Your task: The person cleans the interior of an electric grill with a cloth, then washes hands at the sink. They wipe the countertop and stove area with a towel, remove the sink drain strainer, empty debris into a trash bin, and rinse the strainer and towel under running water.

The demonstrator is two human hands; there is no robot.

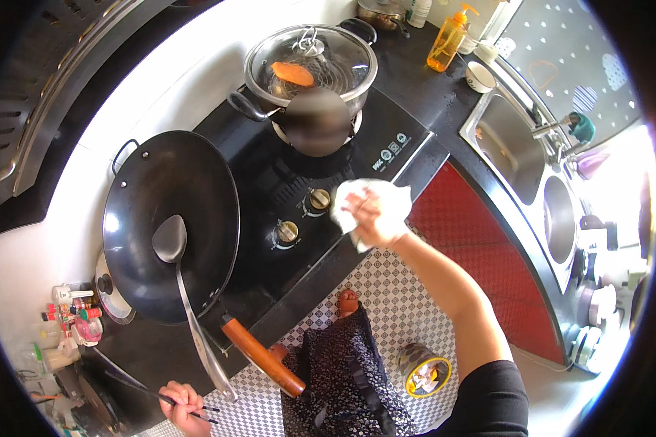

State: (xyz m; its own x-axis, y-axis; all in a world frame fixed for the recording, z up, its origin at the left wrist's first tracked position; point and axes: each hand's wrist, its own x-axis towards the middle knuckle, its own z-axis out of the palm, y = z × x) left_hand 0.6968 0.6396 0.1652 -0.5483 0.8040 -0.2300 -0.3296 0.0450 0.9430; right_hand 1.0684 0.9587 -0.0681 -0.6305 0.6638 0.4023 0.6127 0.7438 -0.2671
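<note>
My right hand [369, 216] holds a white cloth [396, 202] at the front edge of the black gas stove [257, 267], beside the two knobs; the hand is slightly blurred. At the lower left, my left hand [183, 403] is closed around a pair of dark chopsticks [158, 394]. A black wok [142, 218] with a wooden handle [262, 355] stands on the left of the stove, and a metal spatula [170, 240] rests in it. On the back burner, a lidded steel pot [355, 101] shows an orange piece of food [292, 74] through its glass lid. A round blur hides part of the pot.
To the right is a steel double sink [508, 147], with a small bowl [480, 77] and an orange pump bottle [447, 43] near it. Seasoning containers [76, 314] and a pot lid [112, 295] lie left of the wok. A waste bin [427, 377] stands on the tiled floor.
</note>
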